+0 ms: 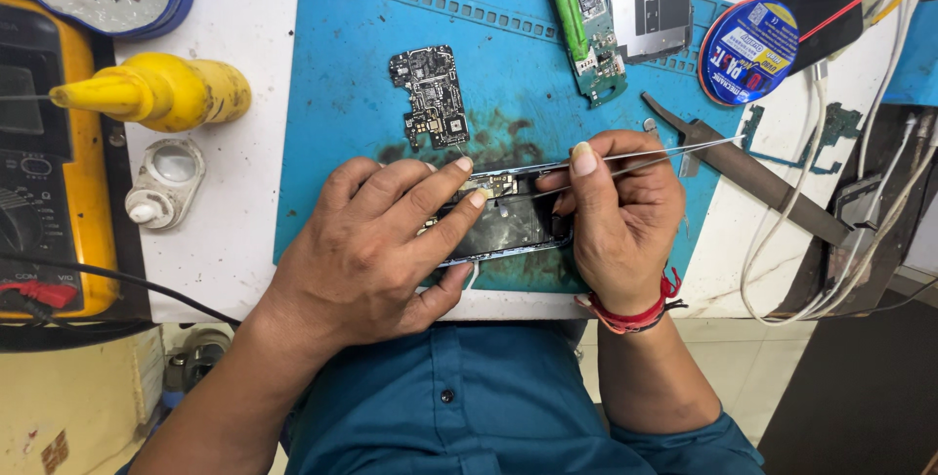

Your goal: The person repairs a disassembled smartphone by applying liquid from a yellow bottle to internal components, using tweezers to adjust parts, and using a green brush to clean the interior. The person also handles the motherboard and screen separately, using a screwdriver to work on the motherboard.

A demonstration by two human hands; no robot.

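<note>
The worker wore a teal button-front shirt (pixel 459 407) with a dark button at six o'clock, sleeves pushed back, and a red thread band (pixel 635 314) round the right wrist, at four o'clock.

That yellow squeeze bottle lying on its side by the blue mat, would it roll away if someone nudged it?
Probably a little. The yellow bottle lies on its side with a rounded body, so it may roll, though its tapered nozzle would likely swing it in a curve. It looks like soft plastic, so likely light and squeezable. Its grimy surface may feel slightly slick.

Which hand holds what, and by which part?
Right hand pinches the tweezers at mid-length; left hand steadies the opened phone by its left end.
</note>
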